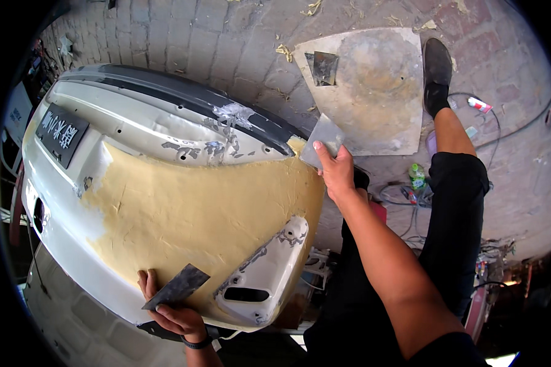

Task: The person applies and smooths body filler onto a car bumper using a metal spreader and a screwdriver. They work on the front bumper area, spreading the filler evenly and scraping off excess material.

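A white car body panel [67,183] with a dark upper rim fills the left, much of it coated in smooth yellowish filler [165,214]. My right hand [333,165] is closed on a light grey flat scraper [320,134], which is at the panel's upper right corner, beside a small yellow patch. My left hand [171,318] holds a dark flat metal scraper [176,286] over the panel's lower edge, with some fingertips on or just above the filler.
A worn board [379,104] with a small dark square piece [321,68] lies on the brick floor [183,37]. My right foot [438,73] is beside it. A green bottle [417,176], cables and scattered debris are at the right.
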A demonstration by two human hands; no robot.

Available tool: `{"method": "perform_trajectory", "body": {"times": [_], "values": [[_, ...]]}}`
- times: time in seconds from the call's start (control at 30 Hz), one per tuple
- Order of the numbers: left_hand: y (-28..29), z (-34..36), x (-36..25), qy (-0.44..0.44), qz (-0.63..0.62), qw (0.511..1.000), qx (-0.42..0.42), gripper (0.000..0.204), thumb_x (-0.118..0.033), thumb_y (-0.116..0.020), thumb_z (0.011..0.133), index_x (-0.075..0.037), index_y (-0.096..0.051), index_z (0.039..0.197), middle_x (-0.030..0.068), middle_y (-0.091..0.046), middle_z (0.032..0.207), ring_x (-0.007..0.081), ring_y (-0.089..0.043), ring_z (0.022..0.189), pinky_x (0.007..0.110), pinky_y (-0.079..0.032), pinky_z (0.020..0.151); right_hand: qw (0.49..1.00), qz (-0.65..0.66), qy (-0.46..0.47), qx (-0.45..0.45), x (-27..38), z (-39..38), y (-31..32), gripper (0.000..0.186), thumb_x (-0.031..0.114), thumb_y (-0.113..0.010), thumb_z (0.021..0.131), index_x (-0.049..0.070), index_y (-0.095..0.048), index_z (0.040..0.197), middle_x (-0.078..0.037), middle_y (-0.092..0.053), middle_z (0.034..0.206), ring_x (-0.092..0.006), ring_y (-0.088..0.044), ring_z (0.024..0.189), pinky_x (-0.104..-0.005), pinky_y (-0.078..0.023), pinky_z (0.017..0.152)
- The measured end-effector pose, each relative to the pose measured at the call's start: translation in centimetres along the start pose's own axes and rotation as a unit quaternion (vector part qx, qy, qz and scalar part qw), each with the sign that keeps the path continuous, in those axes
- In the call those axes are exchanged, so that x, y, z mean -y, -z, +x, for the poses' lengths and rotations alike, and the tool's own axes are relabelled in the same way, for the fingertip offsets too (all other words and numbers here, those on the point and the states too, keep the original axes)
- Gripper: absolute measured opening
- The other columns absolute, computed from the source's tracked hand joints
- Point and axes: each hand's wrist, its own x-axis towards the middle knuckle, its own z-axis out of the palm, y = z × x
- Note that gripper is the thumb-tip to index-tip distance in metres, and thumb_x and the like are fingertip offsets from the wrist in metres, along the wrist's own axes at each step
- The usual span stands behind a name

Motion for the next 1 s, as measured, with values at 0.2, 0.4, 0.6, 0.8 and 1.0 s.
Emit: {"method": "perform_trajectory", "body": {"times": [0.2,0.4,0.6,0.8,1.0], "values": [[0.1,0.1,-0.1,0.003,0.02,1.0,0.003,0.07,-0.041,-0.023,0.111,0.014,-0.056,0.137,0.0292,-0.054,0.147,0.0408,-0.045,0.144,0.052,-0.024,0.125,0.999,0.005,-0.034,-0.007,-0.1,0.8,0.1,0.038,0.035,-0.08,0.093,0.003,-0.065,0.107,-0.001,-0.068,0.093,-0.0081,-0.059,0.072,-0.0269,-0.046,0.05],[0.0,-0.1,-0.2,0.004,0.015,1.0,0.001,0.069,-0.041,-0.023,0.111,0.014,-0.055,0.138,0.0294,-0.052,0.149,0.0414,-0.045,0.144,0.053,-0.025,0.125,0.995,-0.033,-0.093,-0.009,-1.1,0.3,0.4,0.044,0.04,-0.081,0.091,0.001,-0.066,0.103,-0.005,-0.068,0.092,-0.0101,-0.059,0.072,-0.0283,-0.047,0.051],[-0.2,-0.1,-0.4,0.003,0.013,1.0,-0.001,0.067,-0.04,-0.023,0.111,0.014,-0.055,0.137,0.0296,-0.051,0.149,0.0428,-0.045,0.143,0.054,-0.026,0.124,0.997,-0.037,-0.048,-0.046,-2.2,0.4,-0.3,0.047,0.044,-0.079,0.092,0.0,-0.066,0.099,-0.006,-0.068,0.091,-0.0135,-0.06,0.075,-0.0323,-0.053,0.059],[-0.1,0.0,-0.4,0.0,0.017,1.0,0.001,0.067,-0.039,-0.024,0.111,0.015,-0.054,0.137,0.0299,-0.051,0.149,0.0429,-0.046,0.143,0.054,-0.026,0.124,0.991,-0.096,-0.048,-0.083,-1.8,-0.4,-1.1,0.05,0.048,-0.078,0.093,0.001,-0.065,0.101,-0.004,-0.068,0.09,-0.0145,-0.059,0.075,-0.0354,-0.051,0.064],[-0.4,-0.1,-0.2,-0.006,0.018,1.0,-0.005,0.067,-0.039,-0.024,0.111,0.015,-0.055,0.137,0.0301,-0.052,0.148,0.0427,-0.046,0.143,0.054,-0.025,0.124,0.927,-0.324,0.187,0.016,2.9,-0.3,-7.1,0.057,0.053,-0.073,0.091,-0.002,-0.062,0.087,-0.03,-0.067,0.08,-0.0522,-0.065,0.08,-0.054,-0.052,0.072]]}}
